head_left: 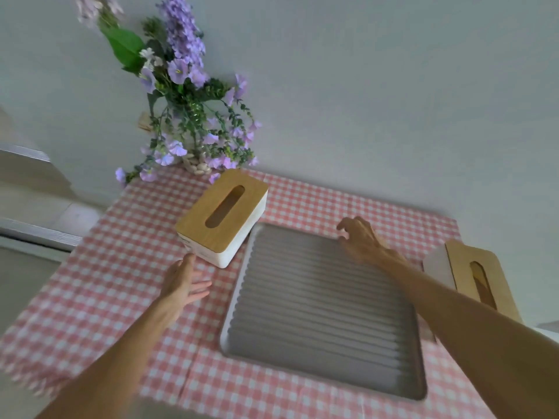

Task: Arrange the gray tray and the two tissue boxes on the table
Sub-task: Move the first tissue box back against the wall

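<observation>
Gray ribbed tray (320, 306) flat on pink checked tablecloth (99, 267), centre-right. Wood-lidded tissue box (222, 217) at tray's far-left corner, touching or just beside rim, cannot tell which; long axis diagonal, running from near-left to far-right, slot same way. Second tissue box (475, 279) right of tray at table edge, seems tipped on its side, lid facing tray.

Left hand (183, 282) open, fingers spread, empty, just beside first box's near corner, box lying forward-right of palm. Right hand (361, 240) hovering over tray's far edge, fingers curled loosely, holding nothing; contact with rim unclear, motion blur.

Judgement: left hand nearer first box, likely next grasp across its short sides; second box nearer right arm.
</observation>
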